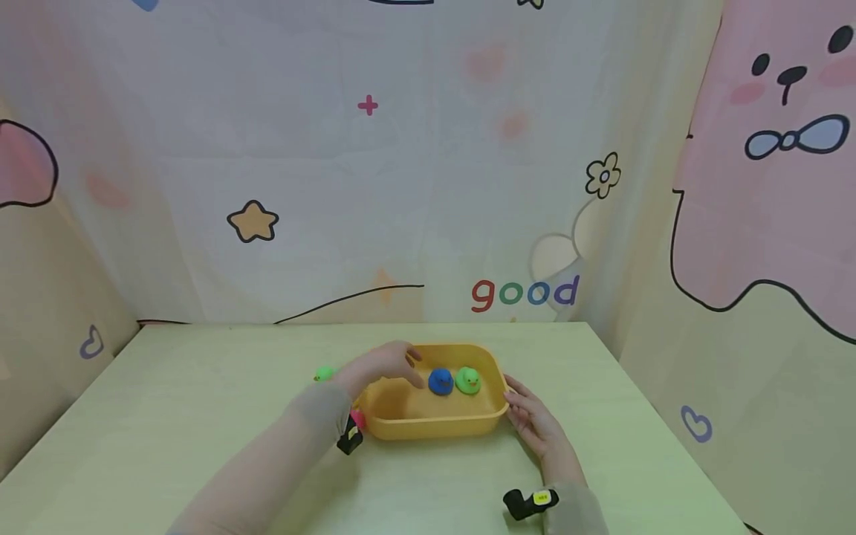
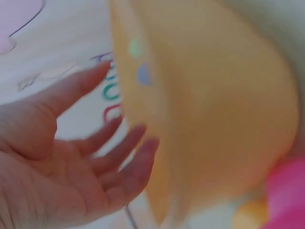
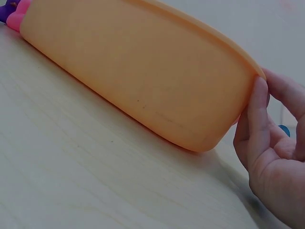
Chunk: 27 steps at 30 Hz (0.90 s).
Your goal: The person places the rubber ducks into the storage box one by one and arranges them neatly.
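A yellow plastic basin [image 1: 435,429] stands on the table with a blue toy duck [image 1: 441,382] and a green toy duck [image 1: 468,380] inside. Over the basin's left part hangs my left hand [image 1: 394,362], its fingers loosely spread and holding nothing. In the left wrist view that hand [image 2: 81,157] is close to the basin's rim [image 2: 164,105], palm showing. My right hand [image 1: 535,420] grips the basin's right end by the rim, with finger and thumb at its corner in the right wrist view. The left forearm hides part of the basin's left side.
Left of the basin, another green toy [image 1: 324,373] shows beyond the left forearm, and a pink toy [image 1: 358,419] is partly hidden by the wrist camera. A purple toy [image 3: 8,10] appears beside the pink one. Patterned cloth [image 1: 334,186] hangs behind the pale table [image 1: 200,416].
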{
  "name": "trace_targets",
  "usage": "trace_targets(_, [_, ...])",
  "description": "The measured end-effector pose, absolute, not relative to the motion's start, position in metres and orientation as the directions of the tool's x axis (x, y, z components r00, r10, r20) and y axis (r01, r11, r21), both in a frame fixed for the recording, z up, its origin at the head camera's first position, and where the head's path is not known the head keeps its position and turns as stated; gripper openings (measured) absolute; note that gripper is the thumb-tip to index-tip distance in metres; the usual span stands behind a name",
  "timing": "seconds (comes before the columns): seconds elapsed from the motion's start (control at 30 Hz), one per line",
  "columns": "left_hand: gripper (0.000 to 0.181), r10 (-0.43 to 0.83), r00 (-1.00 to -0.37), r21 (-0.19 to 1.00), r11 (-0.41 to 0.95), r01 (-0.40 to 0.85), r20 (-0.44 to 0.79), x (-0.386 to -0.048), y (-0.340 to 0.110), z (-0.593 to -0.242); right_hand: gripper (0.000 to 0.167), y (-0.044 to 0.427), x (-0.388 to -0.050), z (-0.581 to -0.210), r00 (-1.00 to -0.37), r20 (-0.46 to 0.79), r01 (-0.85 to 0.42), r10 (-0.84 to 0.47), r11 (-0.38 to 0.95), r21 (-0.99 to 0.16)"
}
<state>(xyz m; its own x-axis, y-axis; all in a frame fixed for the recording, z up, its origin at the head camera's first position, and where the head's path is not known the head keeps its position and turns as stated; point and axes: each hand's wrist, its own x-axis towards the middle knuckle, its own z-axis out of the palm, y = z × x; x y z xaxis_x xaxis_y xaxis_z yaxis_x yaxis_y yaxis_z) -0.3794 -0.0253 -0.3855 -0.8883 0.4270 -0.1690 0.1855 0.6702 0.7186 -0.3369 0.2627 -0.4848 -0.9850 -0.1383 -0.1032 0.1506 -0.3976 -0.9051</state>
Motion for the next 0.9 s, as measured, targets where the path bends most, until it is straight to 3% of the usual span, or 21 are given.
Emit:
trace_targets(0.33, [0.05, 0.656, -0.747, 0.806, 0.498, 0.32, -0.108, -0.391, -0.094, -0.371, 0.039, 0.263, -0.336, -0.483, -0.982, -0.145, 0.181, -0.119, -0.415, -0.892])
trace_targets(0.5, [0.05, 0.648, -0.759, 0.853, 0.429, 0.297, -0.062, -0.394, -0.125, -0.381, 0.047, 0.263, -0.336, -0.482, -0.981, -0.142, 0.183, -0.13, -0.402, -0.897])
trace_targets(0.9, [0.058, 0.484, -0.875, 0.876, 0.424, 0.232, -0.003, -0.396, -0.183, -0.422, 0.052, 0.261, -0.336, -0.479, -0.979, -0.164, 0.199, -0.12, -0.415, -0.888])
